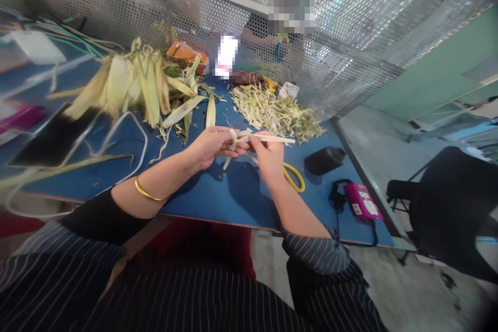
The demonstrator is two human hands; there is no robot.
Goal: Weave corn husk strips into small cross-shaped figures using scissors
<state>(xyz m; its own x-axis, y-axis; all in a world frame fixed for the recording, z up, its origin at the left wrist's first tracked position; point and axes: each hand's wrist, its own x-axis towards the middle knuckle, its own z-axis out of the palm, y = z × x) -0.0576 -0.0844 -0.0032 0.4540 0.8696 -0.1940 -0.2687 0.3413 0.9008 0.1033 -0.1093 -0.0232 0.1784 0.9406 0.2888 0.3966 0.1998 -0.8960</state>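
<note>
My left hand [216, 142] is closed on a pale strip of corn husk [233, 137], which loops round near the fingertips with an end hanging below. Close against it, my right hand [270, 155] pinches a thin white strip [278, 138] that points to the right; whether it joins the husk strip is hard to tell. Both hands are just above the blue table. Beneath my right hand lies a yellow loop handle [294, 177], perhaps of scissors, its other part hidden. Beyond my hands are a heap of shredded husk [272, 109] and a bundle of whole corn husks [132, 85].
A lit phone [226, 56] stands against the perforated metal panel [218, 5], beside an orange pouch [189, 57]. To the right are a black bottle [324, 160] and a magenta box [363, 201] with a cord. A dark tablet-like panel [54, 135] and white cable [144, 140] lie left.
</note>
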